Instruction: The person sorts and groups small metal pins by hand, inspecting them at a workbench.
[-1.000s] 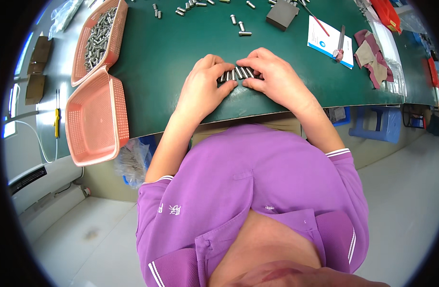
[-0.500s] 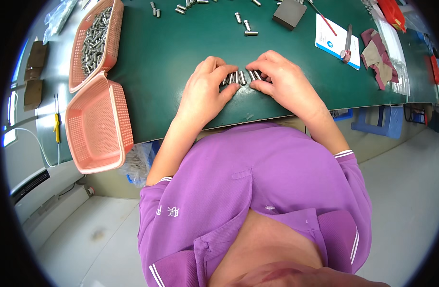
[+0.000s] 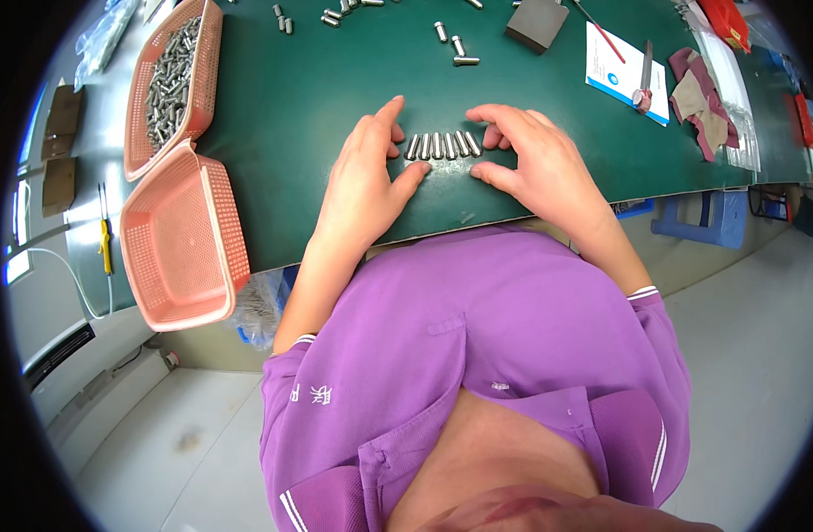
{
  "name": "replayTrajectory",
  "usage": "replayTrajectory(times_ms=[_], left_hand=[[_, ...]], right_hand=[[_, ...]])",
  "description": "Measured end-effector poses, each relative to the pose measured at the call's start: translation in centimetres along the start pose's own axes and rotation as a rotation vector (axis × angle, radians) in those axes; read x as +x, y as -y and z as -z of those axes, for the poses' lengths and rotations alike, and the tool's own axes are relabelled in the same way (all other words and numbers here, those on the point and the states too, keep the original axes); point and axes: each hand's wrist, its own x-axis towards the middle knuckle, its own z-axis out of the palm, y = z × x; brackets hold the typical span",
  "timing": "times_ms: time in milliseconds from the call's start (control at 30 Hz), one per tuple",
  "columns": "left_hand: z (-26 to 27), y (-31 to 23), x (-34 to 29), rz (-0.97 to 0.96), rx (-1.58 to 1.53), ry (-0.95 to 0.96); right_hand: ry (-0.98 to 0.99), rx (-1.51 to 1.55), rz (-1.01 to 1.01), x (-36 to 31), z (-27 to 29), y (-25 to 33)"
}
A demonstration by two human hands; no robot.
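Observation:
A row of several short, shiny metal pins (image 3: 437, 146) lies side by side on the green table, close to its front edge. At the row's left end is my left hand (image 3: 371, 164), its fingers and thumb spread apart with nothing between them. My right hand (image 3: 531, 155) curves around the right end, thumb and forefinger apart and also holding nothing. Both hands rest beside the row, and small gaps show between the fingertips and the pins.
On the left stand a pink basket (image 3: 132, 133) full of metal pins and a second pink basket (image 3: 178, 239) with nothing in it. Loose pins (image 3: 465, 61), a grey metal block (image 3: 536, 25), a paper sheet (image 3: 604, 71), a red pen (image 3: 601, 34) and a cloth (image 3: 703, 106) lie farther back.
Both hands have let go of the pins and opened, drawing outward from the row. The pins, partly covered by the fingers before, now lie uncovered.

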Motion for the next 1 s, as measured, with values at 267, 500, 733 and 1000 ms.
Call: replayTrajectory(times_ms=[267, 500, 733, 1000], left_hand=[[0.5, 1.1, -0.4, -0.057, 0.053, -0.075], [0.7, 1.4, -0.5, -0.017, 0.061, -0.084], [0.4, 0.9, -0.4, -0.032, 0.067, -0.062], [-0.3, -0.2, -0.2, -0.056, 0.051, -0.025]], right_hand=[[-0.002, 0.045, 0.077, 0.3, -1.5, 0.0], [-0.037, 0.024, 0.122, 0.9, -2.1, 0.1], [0.038, -0.094, 0.092, 1.2, -1.4, 0.0], [0.075, -0.096, 0.077, 1.5, -0.4, -0.9]])
